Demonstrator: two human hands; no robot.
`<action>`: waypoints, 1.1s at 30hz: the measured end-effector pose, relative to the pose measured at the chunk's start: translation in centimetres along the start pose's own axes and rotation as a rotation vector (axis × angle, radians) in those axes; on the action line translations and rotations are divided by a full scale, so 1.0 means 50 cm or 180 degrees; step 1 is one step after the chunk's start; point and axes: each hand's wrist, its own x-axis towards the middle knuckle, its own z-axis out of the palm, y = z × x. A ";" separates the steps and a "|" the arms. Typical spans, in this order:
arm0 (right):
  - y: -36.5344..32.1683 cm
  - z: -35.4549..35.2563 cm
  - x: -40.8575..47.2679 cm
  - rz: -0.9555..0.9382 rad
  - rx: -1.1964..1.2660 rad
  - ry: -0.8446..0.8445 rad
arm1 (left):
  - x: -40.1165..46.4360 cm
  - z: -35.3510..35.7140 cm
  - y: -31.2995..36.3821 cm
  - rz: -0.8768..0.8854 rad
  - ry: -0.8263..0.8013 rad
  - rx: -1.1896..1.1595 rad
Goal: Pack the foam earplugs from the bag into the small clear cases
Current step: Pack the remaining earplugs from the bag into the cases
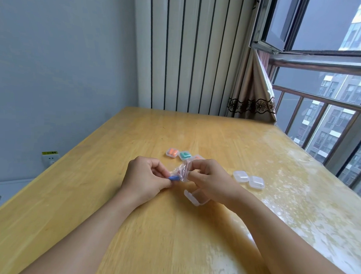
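Small clear bag [183, 170] held just above the worktop [130, 228], between both hands. Blue earplug [174, 178] at the bag's lower edge, pinched by the curled fingers of the left hand [145, 177]. Right hand [210, 178] curled too, pinching the bag's upper right side. Open clear case [195, 197] on the worktop just below the right hand, partly hidden by the wrist. Beyond the hands, a row of shut cases: one with orange earplugs [172, 152], beside it one with teal earplugs [185, 155], a third mostly hidden behind the bag. To the right, two empty clear cases [249, 179] touching each other, apart from the hands.
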 end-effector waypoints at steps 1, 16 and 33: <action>0.000 0.000 0.000 -0.0069 -0.0011 -0.0001 | 0.000 0.002 0.002 -0.0041 0.0076 0.0008; 0.014 0.019 0.012 -0.0134 -0.0119 0.0277 | -0.006 -0.005 -0.001 0.0058 -0.0372 -0.0513; 0.023 0.019 0.014 -0.0615 -0.1028 0.0583 | 0.003 -0.003 -0.011 0.0088 -0.0458 -0.0745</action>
